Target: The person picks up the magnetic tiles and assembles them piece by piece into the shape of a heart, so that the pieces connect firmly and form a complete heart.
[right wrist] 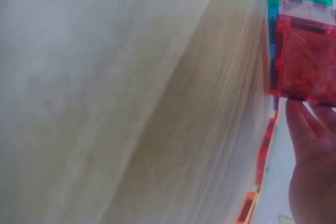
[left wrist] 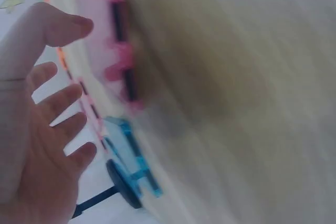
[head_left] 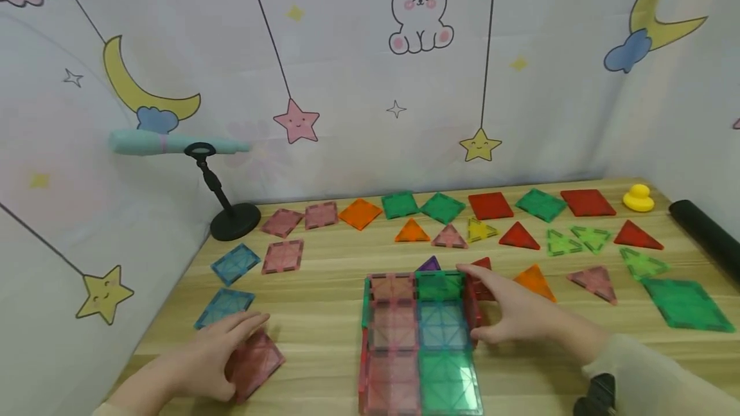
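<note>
My left hand [head_left: 216, 355] is over a pink square magnetic tile [head_left: 257, 364], its thumb and fingers spread around it. In the left wrist view the thumb overlaps that tile [left wrist: 107, 51], while the other fingers stand apart from it. A low-walled box of see-through magnetic tiles [head_left: 393, 381] stands in the middle, with pink, blue and green floor squares. My right hand [head_left: 520, 310] grips a red square tile [head_left: 472, 300] upright on its right side, fingers at the far end and thumb at the near end. Fingertips meet that red tile's edge [right wrist: 307, 61] in the right wrist view.
Loose square tiles, including an orange one [head_left: 360, 213], line the back, with triangles such as a red one [head_left: 520, 236] before them. Blue tiles [head_left: 236, 264] lie left. A black stand [head_left: 234, 220] holds a mint-coloured object [head_left: 144, 142]. A yellow duck [head_left: 638, 198] sits back right.
</note>
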The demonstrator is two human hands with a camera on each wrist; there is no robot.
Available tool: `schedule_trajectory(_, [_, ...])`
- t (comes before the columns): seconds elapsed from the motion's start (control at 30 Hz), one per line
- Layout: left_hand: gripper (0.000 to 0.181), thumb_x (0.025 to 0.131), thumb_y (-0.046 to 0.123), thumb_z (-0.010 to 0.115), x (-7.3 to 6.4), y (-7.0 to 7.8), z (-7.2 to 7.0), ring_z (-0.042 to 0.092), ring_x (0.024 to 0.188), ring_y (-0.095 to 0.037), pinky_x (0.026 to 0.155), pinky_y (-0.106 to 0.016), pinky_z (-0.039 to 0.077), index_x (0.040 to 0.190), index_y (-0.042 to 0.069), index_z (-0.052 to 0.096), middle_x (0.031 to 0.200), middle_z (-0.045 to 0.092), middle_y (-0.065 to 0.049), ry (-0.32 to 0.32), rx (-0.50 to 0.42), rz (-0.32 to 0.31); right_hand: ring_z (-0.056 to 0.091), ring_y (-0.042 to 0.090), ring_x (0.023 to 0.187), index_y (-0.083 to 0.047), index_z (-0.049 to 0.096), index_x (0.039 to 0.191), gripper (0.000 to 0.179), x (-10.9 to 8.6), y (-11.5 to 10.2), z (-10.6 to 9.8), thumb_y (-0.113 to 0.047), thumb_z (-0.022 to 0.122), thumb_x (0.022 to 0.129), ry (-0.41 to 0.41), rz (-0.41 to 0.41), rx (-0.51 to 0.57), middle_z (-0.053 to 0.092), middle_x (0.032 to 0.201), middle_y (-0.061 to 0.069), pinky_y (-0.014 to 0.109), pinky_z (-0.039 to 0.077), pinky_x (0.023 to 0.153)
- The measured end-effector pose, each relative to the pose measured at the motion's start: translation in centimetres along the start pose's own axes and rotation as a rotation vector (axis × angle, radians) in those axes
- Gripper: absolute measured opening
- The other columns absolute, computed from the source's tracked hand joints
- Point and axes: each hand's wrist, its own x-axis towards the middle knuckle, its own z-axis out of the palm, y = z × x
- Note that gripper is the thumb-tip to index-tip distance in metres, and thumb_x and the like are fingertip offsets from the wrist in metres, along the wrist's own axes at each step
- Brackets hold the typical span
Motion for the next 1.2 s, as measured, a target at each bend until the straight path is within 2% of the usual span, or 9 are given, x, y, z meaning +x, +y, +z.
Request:
schedule_trajectory(0.1, [0.096,0.060,0.009,0.077,0.5,0.0,0.2,0.044,0.112,-0.030,0.077,-0.034,0.045,0.144,0.006,0.031,0.138,0.038,-0.017,-0.053,-0.070,-0.008,0.051,0.021,0.116,-0.005,0.023,0.146,0.096,-0.2,0.1,0.0,-0.036,0.079,0.074,0.003,0.003,-0.020,0.041,0.140,0.011,0.041,0.044,0.094])
schedule_trajectory(0.2, [0.094,0.064,0.013,0.078,1.7,0.6,0.5,0.045,0.107,-0.025,0.075,-0.029,0.044,0.145,0.006,0.030,0.135,0.042,-0.012,-0.035,-0.098,0.010,0.052,0.021,0.115,-0.005,0.023,0.146,0.096,-0.3,0.3,0.0,-0.035,0.079,0.074,0.004,-0.004,-0.022,0.040,0.140,0.012,0.041,0.044,0.094])
schedule_trajectory(0.33, [0.093,0.067,0.031,0.081,3.1,1.5,0.8,0.045,0.114,-0.027,0.083,-0.040,0.044,0.144,0.008,0.034,0.132,0.047,-0.007,0.011,-0.033,0.049,0.051,0.021,0.115,-0.007,0.023,0.146,0.096,-0.2,0.2,0.0,-0.034,0.079,0.074,0.007,0.000,-0.032,0.040,0.140,0.011,0.042,0.044,0.094])
schedule_trajectory(0.43, [0.093,0.068,0.036,0.081,3.7,2.1,1.0,0.045,0.117,-0.027,0.088,-0.047,0.042,0.144,0.011,0.035,0.134,0.047,-0.005,-0.002,-0.024,0.063,0.051,0.019,0.116,-0.008,0.024,0.146,0.095,-0.1,0.1,0.0,-0.035,0.079,0.074,0.005,0.006,-0.035,0.041,0.140,0.009,0.042,0.044,0.094])
schedule_trajectory(0.67, [0.094,0.068,0.029,0.081,4.3,3.0,1.2,0.044,0.116,-0.024,0.091,-0.044,0.041,0.146,0.012,0.032,0.132,0.047,-0.003,-0.047,-0.133,0.055,0.051,0.021,0.115,-0.006,0.023,0.146,0.095,0.0,0.1,0.0,-0.035,0.078,0.075,-0.003,-0.007,-0.021,0.041,0.139,0.012,0.042,0.044,0.094])
schedule_trajectory(0.87, [0.095,0.069,0.043,0.081,4.8,3.5,1.6,0.040,0.115,-0.029,0.086,-0.053,0.041,0.147,0.029,0.029,0.128,0.043,-0.003,-0.027,-0.120,0.058,0.050,0.023,0.117,-0.009,0.024,0.146,0.095,-0.2,0.0,-0.1,-0.039,0.078,0.074,0.011,0.012,-0.046,0.041,0.140,0.011,0.047,0.043,0.094])
schedule_trajectory(0.93, [0.089,0.072,0.039,0.080,4.9,3.7,1.6,0.041,0.110,-0.026,0.083,-0.049,0.043,0.145,0.030,0.031,0.122,0.042,-0.002,-0.001,-0.121,0.081,0.051,0.022,0.115,-0.008,0.024,0.146,0.095,-0.1,-0.1,-0.1,-0.037,0.078,0.074,0.007,0.004,-0.041,0.041,0.139,0.011,0.045,0.043,0.093])
schedule_trajectory(1.07, [0.067,0.084,0.009,0.069,4.9,4.3,1.3,0.042,0.096,-0.018,0.073,-0.031,0.045,0.142,0.022,0.038,0.109,0.038,-0.001,0.061,-0.201,0.136,0.053,0.020,0.113,-0.005,0.023,0.146,0.095,0.0,-0.1,-0.2,-0.033,0.078,0.075,-0.007,-0.013,-0.021,0.042,0.138,0.012,0.040,0.045,0.093])
schedule_trajectory(1.2, [0.056,0.090,-0.003,0.056,4.7,5.3,-0.1,0.042,0.083,-0.014,0.066,-0.025,0.042,0.139,0.019,0.042,0.100,0.037,-0.003,0.155,-0.253,0.168,0.049,0.023,0.118,-0.010,0.023,0.147,0.096,-0.1,-0.2,-0.4,-0.039,0.079,0.074,0.009,-0.007,-0.036,0.040,0.140,0.012,0.045,0.042,0.095])
